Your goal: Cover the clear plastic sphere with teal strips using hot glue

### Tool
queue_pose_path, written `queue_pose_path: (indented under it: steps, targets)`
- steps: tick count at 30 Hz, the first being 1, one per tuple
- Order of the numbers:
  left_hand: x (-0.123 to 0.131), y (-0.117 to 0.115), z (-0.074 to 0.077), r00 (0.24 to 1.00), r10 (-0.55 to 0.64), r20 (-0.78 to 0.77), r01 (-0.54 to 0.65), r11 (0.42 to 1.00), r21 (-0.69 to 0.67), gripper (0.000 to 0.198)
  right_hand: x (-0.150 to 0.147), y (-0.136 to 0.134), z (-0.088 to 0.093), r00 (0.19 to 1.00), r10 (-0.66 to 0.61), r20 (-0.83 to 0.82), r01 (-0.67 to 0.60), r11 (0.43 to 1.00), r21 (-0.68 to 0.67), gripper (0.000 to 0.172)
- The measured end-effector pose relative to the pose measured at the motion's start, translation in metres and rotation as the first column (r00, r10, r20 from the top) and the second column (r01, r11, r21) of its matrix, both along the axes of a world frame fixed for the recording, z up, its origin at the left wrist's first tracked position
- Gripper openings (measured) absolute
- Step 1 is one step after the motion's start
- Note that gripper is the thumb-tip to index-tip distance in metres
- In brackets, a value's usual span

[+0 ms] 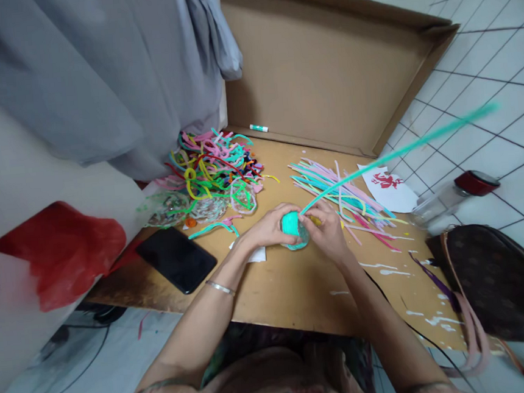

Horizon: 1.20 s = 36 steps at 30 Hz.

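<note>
My left hand (271, 227) is closed around a small round form (293, 229) wrapped in turquoise pipe cleaner, with a clear, see-through part at its lower right. My right hand (328, 230) pinches a turquoise pipe cleaner (365, 172) close to where it meets the wrapped form. The long free end of that stem sticks out to the upper right and blurs at its tip. Something yellowish shows between the right fingers; I cannot make out what it is. Beneath the left wrist lies a piece of white paper (256, 254).
Left of my hands are a tangled heap of coloured pipe cleaners (216, 164) and a black phone (177, 260). Straight pipe cleaners (334, 184) lie to the right, near a clear bottle (441, 200) and brown bag (503, 279). A cardboard panel (319, 63) stands behind a glue stick (258, 128).
</note>
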<state>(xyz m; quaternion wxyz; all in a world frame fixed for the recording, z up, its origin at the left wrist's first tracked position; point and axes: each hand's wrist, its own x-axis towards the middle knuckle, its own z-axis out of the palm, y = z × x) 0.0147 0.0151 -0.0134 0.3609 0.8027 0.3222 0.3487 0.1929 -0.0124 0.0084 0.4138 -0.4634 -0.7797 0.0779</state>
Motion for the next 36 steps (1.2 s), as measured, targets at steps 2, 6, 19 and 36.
queue_pose_path:
  steps: [2, 6, 19, 36]
  targets:
    - [0.000, 0.000, -0.001, 1.000, 0.000, -0.010, 0.000, 1.000, 0.010, 0.066, 0.000, 0.002, 0.000, 0.999, 0.022, -0.043, -0.024, 0.999, -0.030, 0.018]
    - [-0.001, 0.001, -0.002, 1.000, 0.004, -0.010, -0.004, 1.000, 0.014, 0.066, -0.001, 0.004, -0.001, 0.993, 0.046, -0.112, -0.055, 0.996, -0.076, 0.017]
    - [-0.001, 0.001, -0.003, 0.999, 0.025, -0.031, -0.025, 1.000, -0.012, 0.069, -0.002, 0.003, -0.004, 0.987, 0.022, -0.161, -0.042, 0.992, -0.121, 0.017]
    - [-0.003, 0.001, -0.004, 1.000, 0.023, -0.002, -0.023, 0.998, -0.063, 0.065, 0.015, -0.008, 0.012, 0.988, -0.032, -0.150, 0.015, 0.994, -0.112, 0.020]
